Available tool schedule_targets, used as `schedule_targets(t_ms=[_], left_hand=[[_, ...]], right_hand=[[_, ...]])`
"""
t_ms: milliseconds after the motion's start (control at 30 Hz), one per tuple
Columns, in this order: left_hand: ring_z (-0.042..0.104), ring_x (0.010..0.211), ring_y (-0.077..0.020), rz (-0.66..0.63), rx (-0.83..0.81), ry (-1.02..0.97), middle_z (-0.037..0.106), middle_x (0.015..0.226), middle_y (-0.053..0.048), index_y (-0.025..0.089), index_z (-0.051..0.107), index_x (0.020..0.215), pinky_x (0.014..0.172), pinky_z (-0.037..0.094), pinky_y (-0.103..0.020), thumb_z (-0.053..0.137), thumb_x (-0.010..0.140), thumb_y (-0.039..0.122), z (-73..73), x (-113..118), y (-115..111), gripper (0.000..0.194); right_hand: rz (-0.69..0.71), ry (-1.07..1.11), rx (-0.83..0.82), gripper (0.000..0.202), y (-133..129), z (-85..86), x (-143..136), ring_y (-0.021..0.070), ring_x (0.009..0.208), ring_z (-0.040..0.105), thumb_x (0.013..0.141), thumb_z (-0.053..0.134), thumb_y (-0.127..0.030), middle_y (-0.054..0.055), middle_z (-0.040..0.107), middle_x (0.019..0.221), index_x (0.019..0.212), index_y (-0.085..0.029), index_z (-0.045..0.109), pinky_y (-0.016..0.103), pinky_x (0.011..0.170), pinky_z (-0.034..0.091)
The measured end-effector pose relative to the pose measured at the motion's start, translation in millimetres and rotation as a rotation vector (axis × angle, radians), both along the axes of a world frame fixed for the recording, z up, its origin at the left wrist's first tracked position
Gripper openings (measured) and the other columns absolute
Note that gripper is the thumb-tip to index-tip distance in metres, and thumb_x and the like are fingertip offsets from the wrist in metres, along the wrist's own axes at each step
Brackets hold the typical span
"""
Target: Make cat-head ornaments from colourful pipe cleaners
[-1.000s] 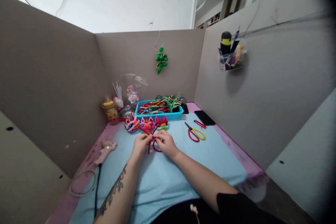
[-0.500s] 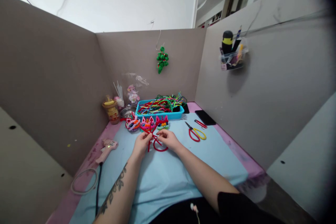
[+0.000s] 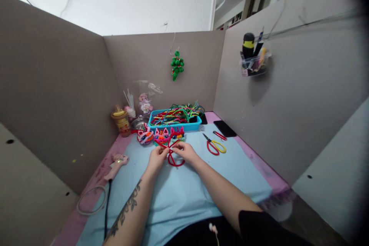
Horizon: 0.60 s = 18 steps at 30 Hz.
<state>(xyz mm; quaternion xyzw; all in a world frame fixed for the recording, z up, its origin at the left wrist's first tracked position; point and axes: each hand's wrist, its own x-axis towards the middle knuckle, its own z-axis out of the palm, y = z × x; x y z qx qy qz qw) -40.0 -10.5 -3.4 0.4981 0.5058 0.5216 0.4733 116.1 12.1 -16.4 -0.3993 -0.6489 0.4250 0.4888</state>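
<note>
Between my hands is a bundle of red pipe cleaners (image 3: 176, 165), crossed at the middle with a loop hanging below and loose ends sticking up. My left hand (image 3: 158, 156) pinches them from the left near the crossing. From the right, my right hand (image 3: 186, 151) has its fingertips closed on the pipe cleaners close by. Just behind stand three colourful pipe-cleaner animal heads with ears: one at the left (image 3: 145, 136), a pink one (image 3: 162, 136) in the middle, and one at the right (image 3: 177, 134) partly behind the red ends.
A blue tray (image 3: 175, 127) of coloured pipe cleaners sits at the back. To the right lie scissors (image 3: 215, 145), a small red tool (image 3: 220, 135) and a phone (image 3: 225, 128). On the left are a glue gun (image 3: 117, 166) with its cord and a lidded cup (image 3: 122, 122).
My hands have drawn closer together at the crossing. The red pipe cleaners have turned, and the end that hung at lower left no longer shows there.
</note>
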Motion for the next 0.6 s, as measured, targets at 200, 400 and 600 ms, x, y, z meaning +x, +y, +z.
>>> schedule_targets(t_ms=[200,400,600], left_hand=[[0.057,0.061,-0.0150,-0.114,0.089,0.033,0.065,0.067,-0.005,0.012,0.062,0.074,0.055,0.040,-0.023,0.070,0.059,0.042,-9.0,3.4,3.2,0.034],[0.059,0.064,-0.0160,-0.144,0.126,0.053,0.065,0.069,-0.005,0.012,0.061,0.075,0.059,0.043,-0.024,0.070,0.061,0.036,-8.2,3.7,3.3,0.029],[0.054,0.052,-0.0112,-0.119,0.158,0.076,0.057,0.056,0.002,0.015,0.052,0.078,0.051,0.038,-0.021,0.068,0.064,0.034,-5.9,3.5,0.5,0.029]], right_hand=[[-0.060,0.022,-0.048,0.022,-2.4,4.3,-4.7,0.0108,0.053,0.049,0.069,0.063,-0.034,-0.001,0.058,0.055,0.062,-0.013,0.062,0.023,0.052,0.036],[0.000,0.157,-0.118,0.024,-4.2,5.0,-8.4,0.0099,0.051,0.048,0.066,0.065,-0.036,-0.002,0.057,0.053,0.061,-0.014,0.059,0.022,0.051,0.037],[0.160,0.249,-0.268,0.027,-6.6,5.0,-7.0,0.0091,0.050,0.049,0.062,0.070,-0.037,0.000,0.059,0.057,0.066,-0.012,0.063,0.023,0.053,0.039]])
